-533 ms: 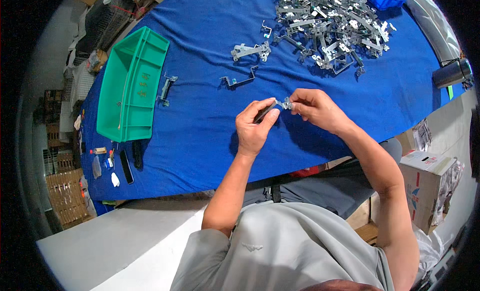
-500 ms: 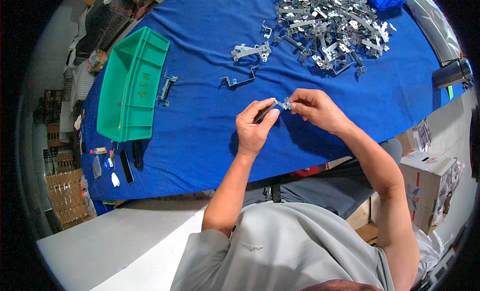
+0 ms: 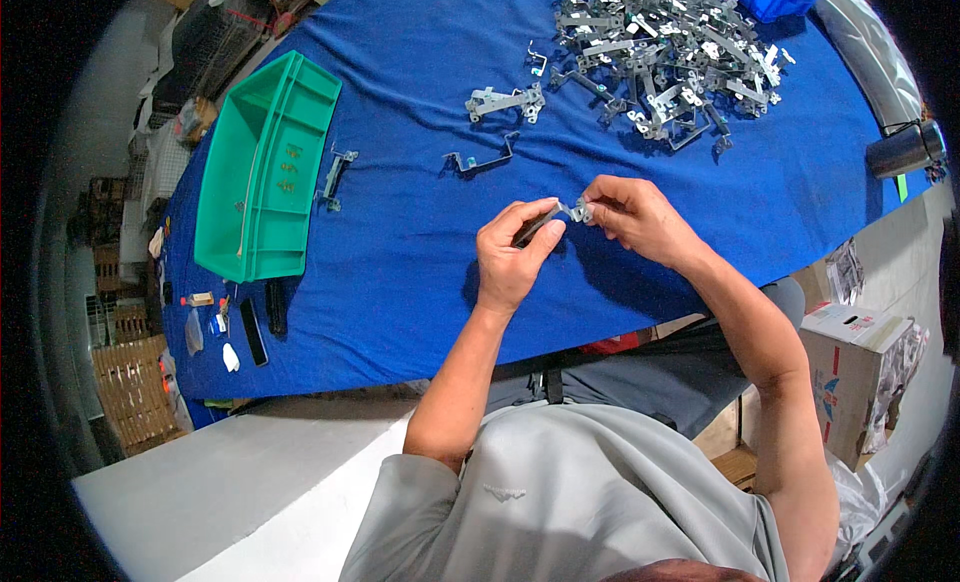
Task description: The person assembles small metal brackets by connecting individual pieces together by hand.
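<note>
A small metal bracket [image 3: 579,213] is held above the blue cloth between my two hands. My left hand [image 3: 508,265] is closed round its long strip, thumb and fingers pinching it, and most of that strip is hidden in the hand. On the other side, my right hand [image 3: 640,220] pinches the bracket's end piece with thumb and fingertips. Beyond the hands lie a loose bent bracket [image 3: 482,165] and a small group of flat brackets [image 3: 503,104]. Another bracket [image 3: 335,180] rests beside the green bin.
A heap of metal brackets [image 3: 660,67] covers the far right. Behind it stands a blue bin [image 3: 775,0]. The green bin [image 3: 215,207] is at left, near a phone [image 3: 252,334]. A dark cylinder [image 3: 903,148] lies at the right edge; a carton [image 3: 850,327] stands below the table edge.
My left hand and the bracket have shifted slightly to the right. Both hands keep their hold, and the things on the cloth lie as before.
</note>
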The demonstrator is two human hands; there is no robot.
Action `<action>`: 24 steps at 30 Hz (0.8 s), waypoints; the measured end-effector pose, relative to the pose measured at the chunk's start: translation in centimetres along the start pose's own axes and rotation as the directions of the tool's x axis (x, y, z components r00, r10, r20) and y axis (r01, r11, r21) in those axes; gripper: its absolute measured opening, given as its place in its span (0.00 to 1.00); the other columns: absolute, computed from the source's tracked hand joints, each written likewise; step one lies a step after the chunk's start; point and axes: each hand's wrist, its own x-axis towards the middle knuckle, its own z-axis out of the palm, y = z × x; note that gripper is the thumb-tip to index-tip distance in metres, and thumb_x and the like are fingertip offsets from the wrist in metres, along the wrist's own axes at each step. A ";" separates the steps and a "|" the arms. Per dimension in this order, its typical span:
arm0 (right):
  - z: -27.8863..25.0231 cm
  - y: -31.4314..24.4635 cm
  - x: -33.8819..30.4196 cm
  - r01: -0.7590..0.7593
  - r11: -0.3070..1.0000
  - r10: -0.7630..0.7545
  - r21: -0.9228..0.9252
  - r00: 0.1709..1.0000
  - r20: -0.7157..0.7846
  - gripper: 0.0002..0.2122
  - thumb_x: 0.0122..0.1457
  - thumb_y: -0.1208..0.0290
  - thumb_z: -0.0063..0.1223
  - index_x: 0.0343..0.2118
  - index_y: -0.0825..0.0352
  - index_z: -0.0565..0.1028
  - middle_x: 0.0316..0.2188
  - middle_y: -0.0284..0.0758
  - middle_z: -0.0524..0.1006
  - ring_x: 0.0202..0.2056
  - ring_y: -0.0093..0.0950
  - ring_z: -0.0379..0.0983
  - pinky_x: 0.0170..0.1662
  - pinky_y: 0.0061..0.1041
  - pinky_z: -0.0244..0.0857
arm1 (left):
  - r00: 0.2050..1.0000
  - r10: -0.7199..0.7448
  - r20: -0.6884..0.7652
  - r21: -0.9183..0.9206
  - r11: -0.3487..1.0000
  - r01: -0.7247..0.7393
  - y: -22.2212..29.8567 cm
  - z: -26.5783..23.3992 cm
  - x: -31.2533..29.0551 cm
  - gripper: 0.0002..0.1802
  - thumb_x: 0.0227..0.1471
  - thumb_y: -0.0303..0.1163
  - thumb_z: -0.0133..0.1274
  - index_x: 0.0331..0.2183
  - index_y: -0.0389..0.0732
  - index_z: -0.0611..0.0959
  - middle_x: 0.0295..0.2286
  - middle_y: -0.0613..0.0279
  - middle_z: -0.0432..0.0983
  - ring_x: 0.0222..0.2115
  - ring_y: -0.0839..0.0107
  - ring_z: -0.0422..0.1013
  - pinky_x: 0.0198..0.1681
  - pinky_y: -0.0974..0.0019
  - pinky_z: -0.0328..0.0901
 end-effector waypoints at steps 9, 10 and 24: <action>0.1 0.5 0.3 -0.028 0.932 0.026 0.362 1.000 0.010 0.07 0.65 0.72 0.48 0.40 0.68 0.75 0.30 0.28 0.74 0.30 0.16 0.69 0.33 0.19 0.69 | 0.999 0.013 0.030 0.070 0.997 -0.015 0.6 0.1 0.2 0.12 0.49 0.24 0.62 0.39 0.34 0.85 0.28 0.64 0.78 0.26 0.82 0.70 0.29 0.76 0.64; 0.0 0.6 0.4 -0.052 0.943 0.037 0.330 0.998 0.052 0.07 0.65 0.71 0.48 0.40 0.68 0.75 0.30 0.28 0.74 0.30 0.15 0.69 0.32 0.18 0.68 | 0.999 0.013 0.030 0.069 0.998 -0.015 0.5 0.1 0.1 0.12 0.49 0.24 0.62 0.39 0.34 0.85 0.28 0.64 0.78 0.26 0.82 0.70 0.29 0.76 0.64; -0.4 0.5 0.2 -0.055 0.998 0.055 -0.005 0.997 0.057 0.09 0.64 0.69 0.50 0.35 0.70 0.78 0.24 0.29 0.77 0.24 0.17 0.71 0.27 0.21 0.66 | 0.998 0.023 -0.060 0.035 0.999 -0.021 0.1 0.1 -0.1 0.11 0.49 0.22 0.62 0.38 0.32 0.84 0.28 0.65 0.78 0.27 0.81 0.70 0.30 0.76 0.65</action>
